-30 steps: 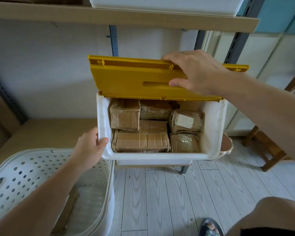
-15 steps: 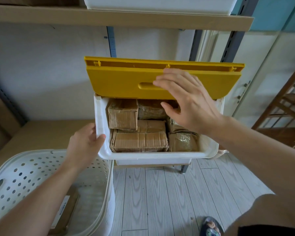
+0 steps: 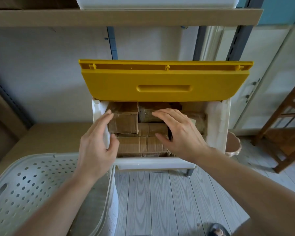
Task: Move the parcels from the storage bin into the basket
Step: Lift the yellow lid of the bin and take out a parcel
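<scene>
A white storage bin [image 3: 216, 126] stands on the shelf with its yellow lid [image 3: 163, 82] flipped up and staying open by itself. Several brown taped parcels fill it: a cardboard parcel [image 3: 124, 121] at the upper left, a long flat parcel [image 3: 140, 145] at the front. My left hand [image 3: 97, 143] reaches over the bin's left wall, fingers spread, holding nothing. My right hand [image 3: 179, 133] hovers over the parcels in the middle, fingers apart, covering the right ones. The white perforated basket [image 3: 27, 184] sits at the lower left, beside the bin.
A shelf board [image 3: 126, 16] carries another white bin overhead. A wooden stand [image 3: 286, 126] is at the right and a pinkish pot [image 3: 232, 145] sits behind the bin's right corner. Grey plank floor [image 3: 160, 201] lies below, with a sandalled foot [image 3: 216, 230].
My right hand has let go of the yellow lid and dropped onto the parcels. My left hand has left the bin's rim and moved inward over the left wall. The lid stays up.
</scene>
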{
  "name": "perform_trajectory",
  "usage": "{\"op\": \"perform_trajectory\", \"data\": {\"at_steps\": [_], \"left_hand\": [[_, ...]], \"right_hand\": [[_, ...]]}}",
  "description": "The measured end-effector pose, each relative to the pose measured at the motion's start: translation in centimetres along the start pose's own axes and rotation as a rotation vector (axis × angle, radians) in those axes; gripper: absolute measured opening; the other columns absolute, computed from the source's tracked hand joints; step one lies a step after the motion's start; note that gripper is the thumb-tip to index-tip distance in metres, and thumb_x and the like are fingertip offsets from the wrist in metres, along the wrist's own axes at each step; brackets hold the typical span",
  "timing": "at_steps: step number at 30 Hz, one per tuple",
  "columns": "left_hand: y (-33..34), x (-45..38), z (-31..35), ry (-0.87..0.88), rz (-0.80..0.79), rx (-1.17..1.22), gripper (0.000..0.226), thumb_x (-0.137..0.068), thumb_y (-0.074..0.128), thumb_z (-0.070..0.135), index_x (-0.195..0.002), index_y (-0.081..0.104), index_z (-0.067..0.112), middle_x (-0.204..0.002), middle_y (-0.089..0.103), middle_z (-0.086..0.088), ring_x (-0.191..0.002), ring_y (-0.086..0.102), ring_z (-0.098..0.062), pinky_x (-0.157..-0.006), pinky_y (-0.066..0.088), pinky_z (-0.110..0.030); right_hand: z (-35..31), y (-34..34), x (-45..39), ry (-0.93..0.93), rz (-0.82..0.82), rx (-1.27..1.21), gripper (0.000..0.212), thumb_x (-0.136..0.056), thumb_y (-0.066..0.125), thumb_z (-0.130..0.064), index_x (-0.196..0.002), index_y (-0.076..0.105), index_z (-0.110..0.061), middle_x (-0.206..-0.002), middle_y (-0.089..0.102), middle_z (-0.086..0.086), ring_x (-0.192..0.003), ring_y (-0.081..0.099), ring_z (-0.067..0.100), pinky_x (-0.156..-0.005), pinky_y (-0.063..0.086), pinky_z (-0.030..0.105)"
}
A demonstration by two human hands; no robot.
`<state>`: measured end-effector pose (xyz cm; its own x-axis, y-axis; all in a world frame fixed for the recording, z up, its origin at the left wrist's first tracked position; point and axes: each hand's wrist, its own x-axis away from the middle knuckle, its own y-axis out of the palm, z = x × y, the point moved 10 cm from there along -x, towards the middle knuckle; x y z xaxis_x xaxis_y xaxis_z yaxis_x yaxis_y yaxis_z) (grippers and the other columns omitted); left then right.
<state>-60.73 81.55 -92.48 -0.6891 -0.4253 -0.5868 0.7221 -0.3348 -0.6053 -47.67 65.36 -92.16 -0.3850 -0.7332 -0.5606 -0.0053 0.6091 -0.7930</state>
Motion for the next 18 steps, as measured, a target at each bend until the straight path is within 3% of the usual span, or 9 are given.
{"op": "perform_trajectory", "data": {"at_steps": [2,4,7,9,11,14,16,17,18], "left_hand": [[1.5,0.1,-0.6,-0.103,-0.041,0.056,0.061,-0.095,0.059,0.01,-0.153,0.039,0.011,-0.157,0.041,0.0,-0.141,0.033,0.001,-0.12,0.036,-0.035],[2.6,0.0,-1.4,-0.221,-0.063,0.074,0.069,-0.096,0.058,0.015,-0.158,0.028,0.014,-0.162,0.034,-0.002,-0.147,0.035,-0.013,-0.121,0.034,-0.044],[3.7,-0.5,-1.5,-0.273,-0.057,-0.005,0.08,-0.089,0.062,0.009,-0.158,0.022,0.008,-0.16,0.033,-0.012,-0.149,0.032,-0.028,-0.124,0.023,-0.039],[4.4,-0.7,-1.2,-0.286,-0.036,-0.038,0.084,-0.082,0.066,0.006,-0.156,0.025,0.005,-0.157,0.034,-0.019,-0.149,0.029,-0.033,-0.123,0.029,-0.044],[5.2,-0.4,-0.8,-0.35,-0.023,0.028,0.087,-0.084,0.066,0.006,-0.158,0.02,0.008,-0.161,0.024,-0.019,-0.151,0.023,-0.033,-0.122,0.031,-0.045],[5.8,0.0,-0.7,-0.423,-0.007,0.087,0.086,-0.091,0.062,0.007,-0.16,0.012,0.013,-0.166,0.016,-0.013,-0.154,0.016,-0.027,-0.124,0.02,-0.034],[5.6,0.0,-0.9,-0.427,0.013,0.101,0.084,-0.088,0.062,0.007,-0.159,0.018,0.015,-0.159,0.028,-0.01,-0.148,0.029,-0.027,-0.121,0.032,-0.045],[5.3,0.0,-0.8,-0.426,0.029,0.092,0.082,-0.086,0.063,0.007,-0.157,0.022,0.015,-0.155,0.033,-0.008,-0.143,0.035,-0.026,-0.118,0.037,-0.041],[4.8,-0.1,-0.8,-0.42,0.046,0.074,0.079,-0.085,0.064,0.006,-0.155,0.027,0.015,-0.151,0.036,-0.008,-0.135,0.04,-0.02,-0.114,0.039,-0.027]], "right_hand": [[0.2,0.8,-0.5,0.063,-0.034,-0.042,0.059,-0.091,0.073,-0.023,-0.145,0.053,-0.013,-0.142,0.057,0.003,-0.133,0.052,0.022,-0.108,0.046,0.045],[0.2,1.7,-1.2,0.123,-0.074,-0.085,0.062,-0.093,0.071,-0.026,-0.15,0.047,-0.014,-0.149,0.052,0.002,-0.137,0.049,0.02,-0.111,0.045,0.04],[-0.1,3.4,-2.3,0.196,-0.127,-0.164,0.068,-0.095,0.069,-0.029,-0.155,0.039,-0.014,-0.156,0.046,0.002,-0.142,0.044,0.019,-0.114,0.036,0.03],[-0.2,4.7,-2.8,0.252,-0.162,-0.212,0.073,-0.095,0.069,-0.031,-0.156,0.036,-0.013,-0.156,0.046,0.004,-0.144,0.042,0.02,-0.114,0.035,0.028],[0.2,5.9,-3.2,0.335,-0.19,-0.279,0.07,-0.094,0.072,-0.029,-0.154,0.039,-0.013,-0.148,0.055,0.004,-0.135,0.051,0.02,-0.101,0.041,0.02],[0.7,6.8,-3.6,0.458,-0.15,-0.402,0.048,-0.091,0.072,-0.023,-0.136,0.056,-0.017,-0.123,0.071,-0.001,-0.109,0.067,0.018,-0.07,0.043,0.008],[1.1,6.9,-3.6,0.506,-0.079,-0.469,0.034,-0.089,0.071,-0.021,-0.122,0.063,-0.019,-0.11,0.074,-0.004,-0.101,0.07,0.014,-0.074,0.052,0.012],[1.2,6.9,-3.5,0.521,-0.052,-0.492,0.031,-0.089,0.07,-0.02,-0.119,0.065,-0.02,-0.106,0.075,-0.005,-0.098,0.071,0.013,-0.078,0.058,0.022],[1.2,6.8,-3.5,0.527,-0.026,-0.507,0.032,-0.088,0.07,-0.019,-0.12,0.065,-0.019,-0.105,0.075,-0.006,-0.097,0.071,0.012,-0.081,0.06,0.028]]}}
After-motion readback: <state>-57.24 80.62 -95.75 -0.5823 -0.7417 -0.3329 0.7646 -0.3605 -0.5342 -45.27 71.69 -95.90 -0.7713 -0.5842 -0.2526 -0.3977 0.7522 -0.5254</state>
